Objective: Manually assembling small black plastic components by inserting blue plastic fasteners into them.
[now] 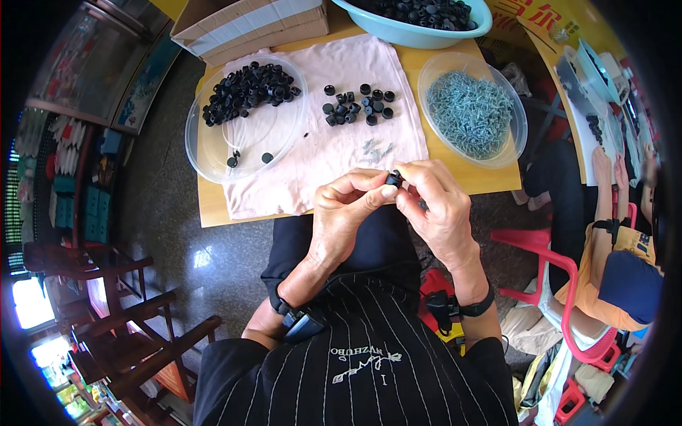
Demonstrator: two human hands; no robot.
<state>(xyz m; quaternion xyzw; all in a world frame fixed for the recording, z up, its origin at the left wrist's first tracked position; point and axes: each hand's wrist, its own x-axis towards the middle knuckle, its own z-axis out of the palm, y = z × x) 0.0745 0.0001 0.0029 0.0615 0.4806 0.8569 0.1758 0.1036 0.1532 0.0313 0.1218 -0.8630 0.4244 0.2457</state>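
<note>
The left hand (339, 216) and the right hand (442, 211) are holding one small black cap (393, 180) between them, their fingertip grip being narrow, over the near edge of the wooden table (212, 206). A pink cloth (263, 195) is covering much of this surface. Loose caps (340, 110) are lying in its middle, between a clear tray (192, 135) of black caps at left and a clear plate (521, 128) of screws (471, 115) at right. Behind, a cardboard box (263, 30) and a blue bowl (408, 35) are standing. Dark wooden chairs (138, 348) are standing at left; a red chair (568, 266) is standing at right.
</note>
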